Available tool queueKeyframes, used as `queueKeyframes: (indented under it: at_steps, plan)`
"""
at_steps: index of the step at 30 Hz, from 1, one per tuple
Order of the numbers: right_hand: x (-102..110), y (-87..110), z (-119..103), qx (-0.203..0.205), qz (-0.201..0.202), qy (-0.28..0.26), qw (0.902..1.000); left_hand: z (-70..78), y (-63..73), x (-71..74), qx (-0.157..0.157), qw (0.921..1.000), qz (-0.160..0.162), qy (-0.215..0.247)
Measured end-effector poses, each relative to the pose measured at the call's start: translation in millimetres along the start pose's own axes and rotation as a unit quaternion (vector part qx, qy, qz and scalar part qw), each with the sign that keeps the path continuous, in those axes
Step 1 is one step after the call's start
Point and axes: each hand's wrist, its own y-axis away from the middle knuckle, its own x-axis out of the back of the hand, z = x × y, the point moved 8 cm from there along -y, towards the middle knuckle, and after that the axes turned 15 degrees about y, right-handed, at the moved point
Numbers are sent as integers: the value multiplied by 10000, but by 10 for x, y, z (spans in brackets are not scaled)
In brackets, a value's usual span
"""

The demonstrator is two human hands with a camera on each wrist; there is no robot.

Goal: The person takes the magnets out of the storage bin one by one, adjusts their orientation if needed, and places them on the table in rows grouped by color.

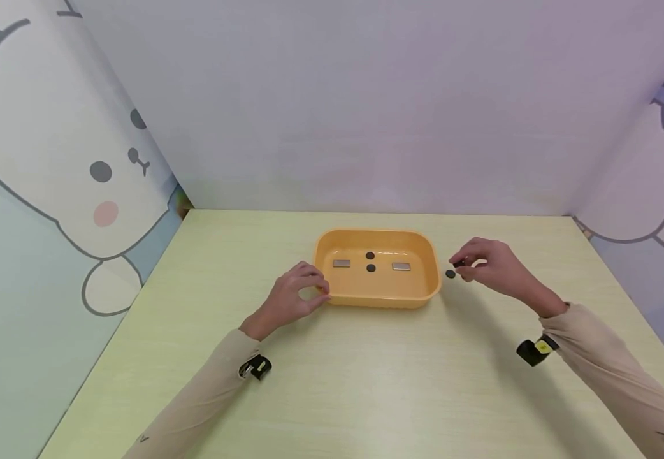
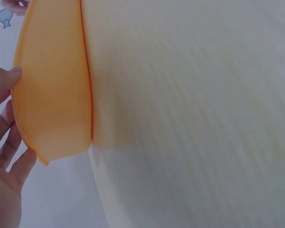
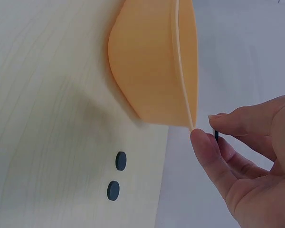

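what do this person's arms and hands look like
The left hand and right hand are gloveless. The left sleeve and right sleeve are beige, marked with small dark lines. A small black device is at the left wrist; another, with a yellow patch, is at the right.

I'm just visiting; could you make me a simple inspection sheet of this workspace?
Surface: pale wood-grain tabletop.
Job's things: orange rounded-rectangular plastic tray holding two small black round discs and two silver rectangular metallic bars; two other black discs on the tabletop beside it.
Clutter: nothing seen.
Hands: left hand grips the tray's rim; right hand pinches a small dark piece.
Cables: nothing seen.
Surroundings: pale backdrop behind, cartoon-printed panels either side.
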Motion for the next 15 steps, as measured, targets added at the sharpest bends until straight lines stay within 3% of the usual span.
queueKeyframes:
  at_steps: [15]
  plan:
    - [-7,64,116,-12,53,11,10000,9,1,13,-174,9998,89,-10]
